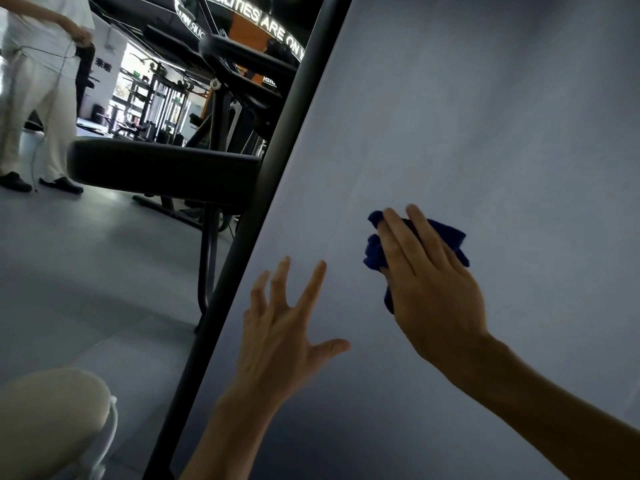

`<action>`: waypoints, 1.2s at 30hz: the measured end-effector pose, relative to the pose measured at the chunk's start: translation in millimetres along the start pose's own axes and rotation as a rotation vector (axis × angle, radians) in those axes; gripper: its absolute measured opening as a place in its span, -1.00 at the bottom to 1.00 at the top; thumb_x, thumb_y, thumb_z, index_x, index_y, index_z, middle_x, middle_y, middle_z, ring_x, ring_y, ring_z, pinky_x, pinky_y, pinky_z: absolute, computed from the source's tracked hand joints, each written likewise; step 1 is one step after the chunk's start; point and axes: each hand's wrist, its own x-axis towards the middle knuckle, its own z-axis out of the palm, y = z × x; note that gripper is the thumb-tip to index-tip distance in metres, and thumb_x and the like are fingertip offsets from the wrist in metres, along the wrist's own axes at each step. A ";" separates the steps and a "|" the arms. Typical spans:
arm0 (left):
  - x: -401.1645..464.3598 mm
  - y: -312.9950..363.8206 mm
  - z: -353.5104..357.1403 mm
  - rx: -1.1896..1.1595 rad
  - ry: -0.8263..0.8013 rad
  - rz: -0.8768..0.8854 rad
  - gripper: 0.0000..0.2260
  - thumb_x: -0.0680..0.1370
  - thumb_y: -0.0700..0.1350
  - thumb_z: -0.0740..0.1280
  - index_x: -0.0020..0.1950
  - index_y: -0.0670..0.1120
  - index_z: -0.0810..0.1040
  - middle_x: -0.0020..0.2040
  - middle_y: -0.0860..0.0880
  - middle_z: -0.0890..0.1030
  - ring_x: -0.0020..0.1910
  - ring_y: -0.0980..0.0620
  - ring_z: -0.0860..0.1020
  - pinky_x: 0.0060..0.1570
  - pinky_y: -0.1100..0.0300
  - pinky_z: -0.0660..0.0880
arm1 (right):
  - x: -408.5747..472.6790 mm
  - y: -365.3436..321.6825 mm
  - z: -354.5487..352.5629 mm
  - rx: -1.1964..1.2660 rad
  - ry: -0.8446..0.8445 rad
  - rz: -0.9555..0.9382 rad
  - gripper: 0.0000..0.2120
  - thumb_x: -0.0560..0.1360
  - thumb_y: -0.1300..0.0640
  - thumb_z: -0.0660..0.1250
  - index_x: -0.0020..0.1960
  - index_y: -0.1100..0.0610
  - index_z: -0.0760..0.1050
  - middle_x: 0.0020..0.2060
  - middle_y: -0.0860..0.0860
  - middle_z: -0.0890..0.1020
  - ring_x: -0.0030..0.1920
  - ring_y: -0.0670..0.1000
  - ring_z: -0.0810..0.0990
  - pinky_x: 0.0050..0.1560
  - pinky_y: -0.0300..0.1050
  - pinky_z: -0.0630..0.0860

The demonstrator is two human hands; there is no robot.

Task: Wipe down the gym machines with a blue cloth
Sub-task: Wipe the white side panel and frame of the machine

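Note:
A large pale grey panel (pixel 467 116) of a gym machine fills the right half of the view, edged on its left by a slanted black frame bar (pixel 263 188). My right hand (pixel 433 289) lies flat with straight fingers on a crumpled blue cloth (pixel 375 251), pressing it against the panel. The cloth shows at the fingertips and on both sides of the hand. My left hand (pixel 280 327) is spread with fingers apart just left of the cloth, on or close to the panel, and holds nothing.
Left of the frame bar a black padded bench (pixel 162 169) sticks out on a black post (pixel 207 261). Another person in white clothes (pixel 34 98) stands at the far left on the grey floor. More black machines stand behind. My pale knee (pixel 52 420) is at bottom left.

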 end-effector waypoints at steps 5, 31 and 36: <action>-1.6 0.2 -2.2 -0.055 -0.018 0.005 0.01 0.41 0.53 0.29 0.55 0.42 -0.41 0.65 0.06 -0.34 0.65 -0.23 -0.18 0.49 -0.28 0.26 | 60.7 -41.7 7.8 0.040 0.048 -0.042 -0.46 0.55 0.32 0.27 0.53 0.31 0.31 0.56 0.15 0.31 0.62 0.16 0.15 0.41 0.05 0.43; -5.0 -7.8 -5.6 -0.110 -0.017 0.026 -0.06 0.35 0.58 0.18 0.53 0.50 -0.37 0.60 0.25 -0.39 0.65 -0.08 -0.21 0.55 -0.18 0.23 | 168.8 -63.3 -4.1 -0.024 -0.007 -0.088 -0.49 0.68 0.18 0.05 0.61 0.26 0.16 0.62 0.12 0.18 0.65 0.15 -0.01 0.61 0.03 0.01; -3.7 -5.0 -4.9 -0.130 0.026 0.013 -0.10 0.37 0.58 0.18 0.54 0.52 -0.30 0.63 0.23 -0.31 0.66 -0.08 -0.16 0.53 -0.20 0.29 | 187.2 -49.5 -7.8 -0.151 -0.036 -0.168 -0.49 0.69 0.16 0.02 0.62 0.26 0.13 0.62 0.16 0.16 0.65 0.18 -0.01 0.64 0.08 -0.09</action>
